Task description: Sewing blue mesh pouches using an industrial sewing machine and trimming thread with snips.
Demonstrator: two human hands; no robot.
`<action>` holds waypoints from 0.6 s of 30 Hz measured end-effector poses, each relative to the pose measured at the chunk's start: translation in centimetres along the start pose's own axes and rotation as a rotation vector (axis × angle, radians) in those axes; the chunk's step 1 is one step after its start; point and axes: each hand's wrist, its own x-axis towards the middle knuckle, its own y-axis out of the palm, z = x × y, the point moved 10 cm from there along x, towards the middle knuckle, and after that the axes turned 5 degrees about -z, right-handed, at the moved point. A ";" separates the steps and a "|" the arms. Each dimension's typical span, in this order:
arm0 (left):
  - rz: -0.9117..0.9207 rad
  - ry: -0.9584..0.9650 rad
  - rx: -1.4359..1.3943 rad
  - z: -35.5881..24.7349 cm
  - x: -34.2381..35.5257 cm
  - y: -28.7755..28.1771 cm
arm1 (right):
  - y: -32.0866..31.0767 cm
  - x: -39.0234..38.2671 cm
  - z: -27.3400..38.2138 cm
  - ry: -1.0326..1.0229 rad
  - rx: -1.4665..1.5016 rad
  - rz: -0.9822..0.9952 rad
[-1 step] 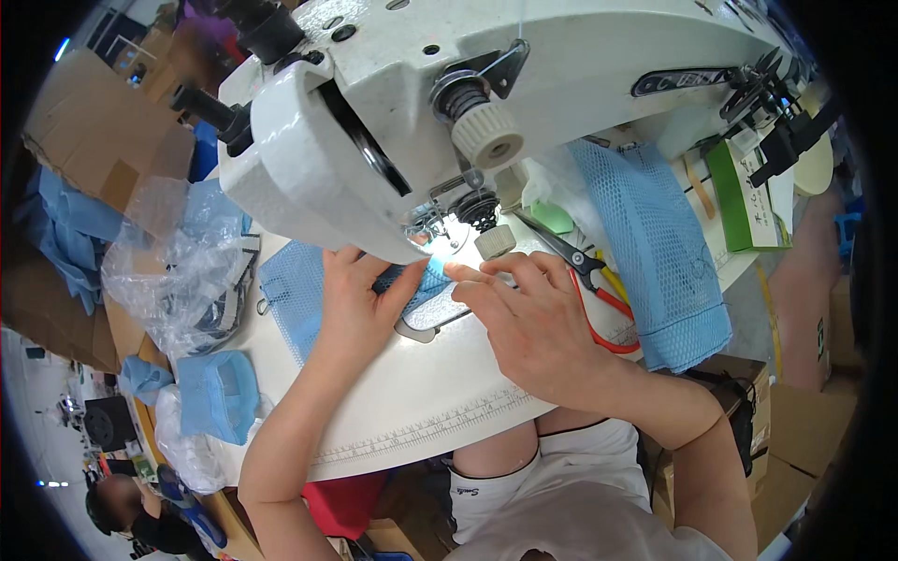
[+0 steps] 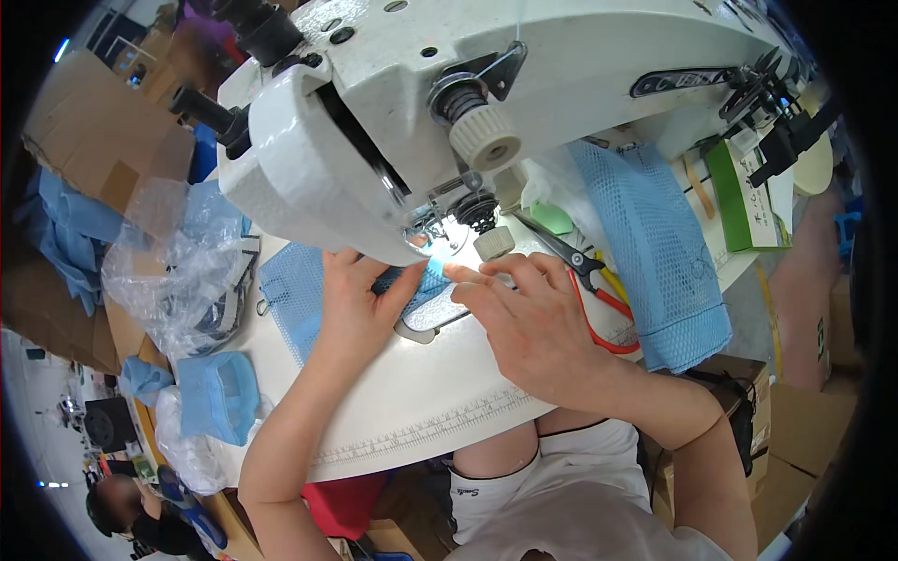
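Note:
A white sewing machine point(image 2: 393, 103) stands over the work, its lit needle area point(image 2: 440, 245) right beyond my fingertips. Blue mesh fabric point(image 2: 297, 285) lies on the machine bed and runs under my left hand toward the presser foot. My left hand point(image 2: 360, 294) pinches this fabric between thumb and fingers, left of the needle. From the right, my right hand point(image 2: 528, 313) has its index finger and thumb on the fabric edge close to the presser foot, other fingers curled. Both hands partly cover the piece, and the seam is hidden by glare.
Right of my right hand lie red-handled scissors point(image 2: 599, 285) and a folded blue mesh piece point(image 2: 650, 252). A green box point(image 2: 744, 201) stands farther right. At left are a clear plastic bag point(image 2: 178, 266), blue cloth point(image 2: 220, 393) and a cardboard box point(image 2: 103, 131). Another person point(image 2: 131, 514) appears lower left.
The metal lever in the slot of the machine head has moved down. My hands and the fabric look the same.

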 end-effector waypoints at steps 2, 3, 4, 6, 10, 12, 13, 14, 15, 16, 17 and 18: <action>0.014 -0.014 -0.033 0.1 0.1 0.0 | 0.0 0.0 -0.1 0.008 0.005 0.006; 0.015 -0.014 -0.031 0.2 0.1 0.1 | 0.1 0.0 -0.1 0.015 0.012 0.013; 0.014 -0.021 -0.026 0.5 0.1 0.1 | 0.2 0.0 -0.2 0.016 0.013 0.012; 0.015 -0.027 -0.018 0.6 0.1 0.2 | 0.2 0.1 -0.2 0.023 0.011 0.012; -0.084 -0.025 -0.016 0.9 -0.3 -0.6 | 0.2 0.1 -0.2 0.024 0.026 0.008; -0.102 -0.034 -0.042 1.1 -0.4 -0.8 | 0.2 0.0 -0.3 0.022 0.026 0.011; -0.085 -0.038 -0.028 1.0 -0.4 -0.9 | 0.2 0.1 -0.4 0.024 0.027 0.010; -0.069 -0.042 -0.013 0.9 -0.4 -0.9 | 0.2 0.1 -0.3 0.019 0.019 0.014; -0.068 -0.042 -0.011 0.8 -0.3 -0.9 | 0.2 0.1 -0.2 0.014 0.010 0.018; -0.112 0.010 -0.010 0.1 -0.1 -1.3 | 0.0 0.1 -0.2 0.014 0.011 0.017; -0.155 0.057 -0.008 -0.4 -0.1 -1.6 | 0.3 0.0 -0.1 -0.001 0.003 0.048; -0.155 0.054 -0.006 -0.2 -0.1 -1.7 | 0.5 0.0 0.0 -0.017 -0.005 0.080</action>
